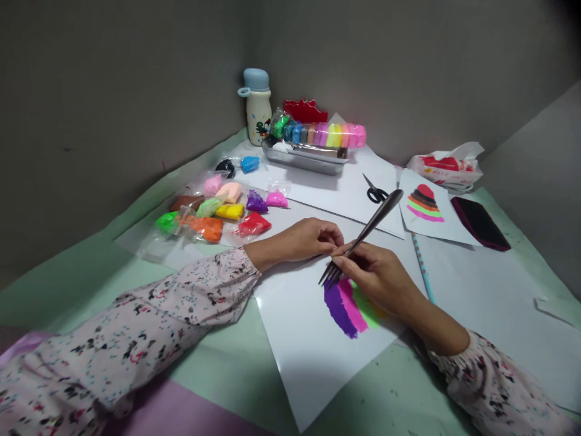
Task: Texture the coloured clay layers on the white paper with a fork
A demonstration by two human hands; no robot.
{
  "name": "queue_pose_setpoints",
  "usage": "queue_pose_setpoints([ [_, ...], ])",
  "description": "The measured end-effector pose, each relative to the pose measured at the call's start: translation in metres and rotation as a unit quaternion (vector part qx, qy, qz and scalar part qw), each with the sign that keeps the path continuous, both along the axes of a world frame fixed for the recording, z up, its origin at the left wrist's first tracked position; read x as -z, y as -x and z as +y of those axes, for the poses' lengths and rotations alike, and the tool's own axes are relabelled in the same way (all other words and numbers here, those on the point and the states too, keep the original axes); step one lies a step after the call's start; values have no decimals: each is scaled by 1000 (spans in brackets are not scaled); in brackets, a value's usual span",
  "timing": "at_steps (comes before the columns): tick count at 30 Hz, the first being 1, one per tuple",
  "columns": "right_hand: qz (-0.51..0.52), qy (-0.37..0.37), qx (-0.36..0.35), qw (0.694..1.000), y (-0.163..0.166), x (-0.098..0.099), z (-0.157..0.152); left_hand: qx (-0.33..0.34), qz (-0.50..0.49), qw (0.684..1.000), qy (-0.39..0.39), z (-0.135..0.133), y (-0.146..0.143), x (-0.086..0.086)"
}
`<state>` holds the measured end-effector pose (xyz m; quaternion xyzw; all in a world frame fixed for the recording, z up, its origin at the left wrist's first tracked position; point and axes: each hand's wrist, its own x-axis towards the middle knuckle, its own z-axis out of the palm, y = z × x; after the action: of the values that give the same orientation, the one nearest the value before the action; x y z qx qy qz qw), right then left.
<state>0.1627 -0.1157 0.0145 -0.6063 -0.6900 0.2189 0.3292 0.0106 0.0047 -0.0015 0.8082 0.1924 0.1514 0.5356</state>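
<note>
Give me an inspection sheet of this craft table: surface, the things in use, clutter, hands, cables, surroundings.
Surface: pale green table cover under white paper sheets.
Things in use: metal fork, tines at purple, pink and green clay stripes on a white sheet.
Clutter: small bags of coloured clay, metal tray, black-handled scissors, striped clay picture, blue-capped bottle, tissue pack, dark red case.
Hands: right hand grips the fork; left hand pinches near its neck.
Cables: nothing seen.
Surroundings: plain grey walls meeting in a corner.
</note>
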Motion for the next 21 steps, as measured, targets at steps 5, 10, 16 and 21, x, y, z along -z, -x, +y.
queue_pose_setpoints([
  [5, 26, 7, 11, 1000, -1, -2, -2, 0, 3, 1000, -19, 0, 0, 0],
  [10, 10, 27, -28, 999, 3, -1, -4, -2, 1, 1000, -10, 0, -1, 1],
  [16, -10, 13, -27, 999, 5, 0, -2, 0, -2, 1000, -3, 0, 0, 0],
  [21, -1, 1, -9, 1000, 2, 0, 1, -2, -7, 1000, -7, -1, -1, 2],
])
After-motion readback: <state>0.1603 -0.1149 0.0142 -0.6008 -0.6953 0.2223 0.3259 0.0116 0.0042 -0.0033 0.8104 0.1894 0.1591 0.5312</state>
